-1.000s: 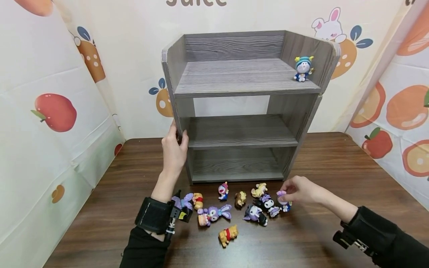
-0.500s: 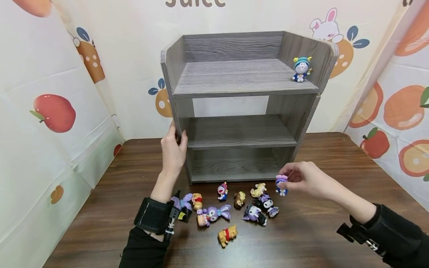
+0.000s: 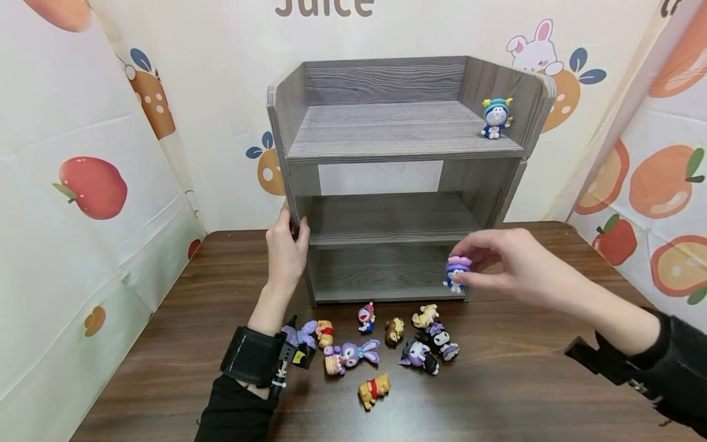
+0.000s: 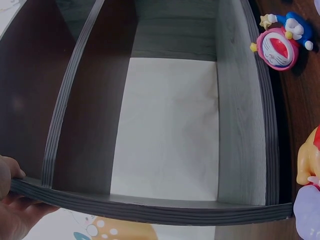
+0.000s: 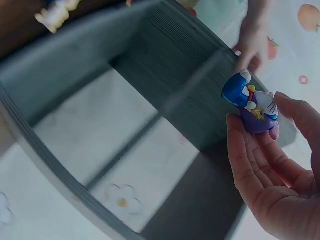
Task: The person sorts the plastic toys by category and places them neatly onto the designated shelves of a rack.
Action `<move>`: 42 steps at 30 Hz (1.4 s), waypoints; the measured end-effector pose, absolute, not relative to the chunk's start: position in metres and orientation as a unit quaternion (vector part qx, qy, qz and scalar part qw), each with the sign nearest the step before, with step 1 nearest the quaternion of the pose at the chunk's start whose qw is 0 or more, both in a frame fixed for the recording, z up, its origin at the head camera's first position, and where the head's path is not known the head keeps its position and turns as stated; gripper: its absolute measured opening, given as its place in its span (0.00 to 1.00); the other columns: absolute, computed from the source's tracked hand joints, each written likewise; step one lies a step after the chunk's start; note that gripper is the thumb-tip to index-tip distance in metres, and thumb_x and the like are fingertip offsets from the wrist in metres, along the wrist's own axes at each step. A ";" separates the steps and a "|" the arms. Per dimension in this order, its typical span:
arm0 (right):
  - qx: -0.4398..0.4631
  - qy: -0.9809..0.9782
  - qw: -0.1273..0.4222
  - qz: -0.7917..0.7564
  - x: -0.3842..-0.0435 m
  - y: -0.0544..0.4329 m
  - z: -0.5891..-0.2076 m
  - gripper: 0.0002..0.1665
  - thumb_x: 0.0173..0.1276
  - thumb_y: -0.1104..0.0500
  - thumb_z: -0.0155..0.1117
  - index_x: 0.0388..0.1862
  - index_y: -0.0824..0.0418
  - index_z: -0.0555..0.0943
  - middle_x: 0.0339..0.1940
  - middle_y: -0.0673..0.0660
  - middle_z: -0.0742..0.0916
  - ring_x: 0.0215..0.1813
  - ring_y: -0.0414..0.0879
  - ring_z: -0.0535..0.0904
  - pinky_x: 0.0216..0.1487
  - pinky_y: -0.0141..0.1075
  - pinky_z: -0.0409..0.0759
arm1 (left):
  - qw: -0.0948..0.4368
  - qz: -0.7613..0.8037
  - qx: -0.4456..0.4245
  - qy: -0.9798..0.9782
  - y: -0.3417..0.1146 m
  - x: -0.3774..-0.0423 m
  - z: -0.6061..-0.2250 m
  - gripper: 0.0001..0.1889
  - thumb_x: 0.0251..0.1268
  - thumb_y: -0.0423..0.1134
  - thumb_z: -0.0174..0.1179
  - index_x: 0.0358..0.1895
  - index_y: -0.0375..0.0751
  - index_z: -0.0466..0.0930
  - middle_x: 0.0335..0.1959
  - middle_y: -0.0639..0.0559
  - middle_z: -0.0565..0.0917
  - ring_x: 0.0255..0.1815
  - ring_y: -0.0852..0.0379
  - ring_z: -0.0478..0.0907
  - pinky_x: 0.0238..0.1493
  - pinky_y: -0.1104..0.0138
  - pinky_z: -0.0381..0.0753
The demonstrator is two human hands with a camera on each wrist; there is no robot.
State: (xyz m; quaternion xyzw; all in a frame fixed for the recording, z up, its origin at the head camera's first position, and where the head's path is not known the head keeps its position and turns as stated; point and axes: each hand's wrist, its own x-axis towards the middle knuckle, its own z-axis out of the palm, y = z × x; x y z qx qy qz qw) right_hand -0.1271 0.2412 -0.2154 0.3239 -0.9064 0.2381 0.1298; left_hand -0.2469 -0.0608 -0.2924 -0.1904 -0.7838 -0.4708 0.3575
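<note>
My right hand [image 3: 510, 264] pinches a small blue cat figurine with a purple hat [image 3: 457, 274] between thumb and fingers, in front of the shelf's lower right. In the right wrist view the figurine [image 5: 254, 105] lies sideways in the fingertips. My left hand [image 3: 287, 248] grips the left side panel of the grey wooden shelf [image 3: 386, 150], thumb on the front edge; the left wrist view shows those fingers [image 4: 22, 215] around the panel. Another blue cat figurine, in a teal hat [image 3: 496, 118], stands at the right end of the top board.
Several figurines lie on the brown table before the shelf: a red-shirted bear [image 3: 374, 390], a purple rabbit [image 3: 353, 353], a pink-hatted cat [image 3: 366, 317], a brown one [image 3: 394, 331] and a black-and-purple one [image 3: 439, 337]. A fruit-printed cloth [image 3: 221, 123] hangs behind.
My right hand has lifted the purple-hatted cat figurine off the table from the right of the group and raised it toward the shelf. My left hand stays on the side panel.
</note>
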 end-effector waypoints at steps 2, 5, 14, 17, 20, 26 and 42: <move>0.340 -0.902 0.147 0.222 -0.127 0.238 -0.203 0.13 0.47 0.65 0.70 0.33 0.57 0.79 0.28 0.42 0.81 0.29 0.32 0.77 0.30 0.28 0.75 | 0.358 -0.470 -0.190 -0.784 -0.061 -0.247 -0.292 0.20 0.60 0.26 0.49 0.57 0.27 0.65 0.46 0.35 0.77 0.41 0.46 0.77 0.33 0.57 0.77; 0.359 -0.896 0.166 0.203 -0.127 0.233 -0.186 0.15 0.46 0.66 0.71 0.35 0.57 0.79 0.28 0.42 0.81 0.29 0.32 0.77 0.30 0.26 0.74 | 0.359 -0.470 -0.190 -0.784 -0.061 -0.247 -0.292 0.20 0.60 0.26 0.49 0.56 0.27 0.65 0.45 0.35 0.77 0.40 0.46 0.77 0.33 0.57 0.77; 0.393 -0.885 0.188 0.164 -0.138 0.227 -0.148 0.17 0.47 0.65 0.71 0.38 0.56 0.79 0.29 0.41 0.81 0.29 0.31 0.76 0.29 0.24 0.73 | 0.361 -0.468 -0.192 -0.783 -0.061 -0.248 -0.293 0.20 0.60 0.26 0.49 0.57 0.27 0.65 0.45 0.35 0.77 0.40 0.46 0.77 0.34 0.56 0.77; 0.392 -0.884 0.208 0.145 -0.144 0.227 -0.137 0.17 0.47 0.64 0.71 0.37 0.55 0.78 0.29 0.39 0.81 0.30 0.29 0.77 0.30 0.22 0.73 | 0.359 -0.472 -0.192 -0.782 -0.061 -0.248 -0.293 0.20 0.60 0.26 0.49 0.57 0.27 0.65 0.46 0.34 0.77 0.42 0.46 0.77 0.35 0.56 0.77; 0.385 -0.883 0.236 0.125 -0.152 0.229 -0.126 0.16 0.48 0.61 0.71 0.37 0.54 0.79 0.28 0.38 0.82 0.30 0.27 0.77 0.31 0.21 0.73 | 0.358 -0.472 -0.191 -0.783 -0.060 -0.249 -0.293 0.20 0.60 0.26 0.49 0.57 0.27 0.65 0.47 0.34 0.76 0.42 0.46 0.76 0.36 0.56 0.77; 0.345 -0.893 0.271 0.100 -0.173 0.237 -0.109 0.16 0.50 0.54 0.69 0.39 0.54 0.79 0.29 0.40 0.82 0.30 0.27 0.77 0.35 0.17 0.71 | 0.358 -0.473 -0.189 -0.782 -0.060 -0.250 -0.294 0.20 0.60 0.26 0.49 0.57 0.27 0.65 0.47 0.34 0.76 0.42 0.46 0.77 0.35 0.56 0.77; 0.226 -0.931 0.246 0.147 -0.204 0.232 -0.088 0.17 0.56 0.57 0.65 0.44 0.63 0.79 0.35 0.60 0.84 0.28 0.16 0.68 0.33 0.22 0.66 | 0.364 -0.478 -0.199 -0.774 -0.061 -0.251 -0.295 0.19 0.60 0.25 0.49 0.55 0.26 0.66 0.45 0.33 0.77 0.41 0.46 0.77 0.34 0.56 0.77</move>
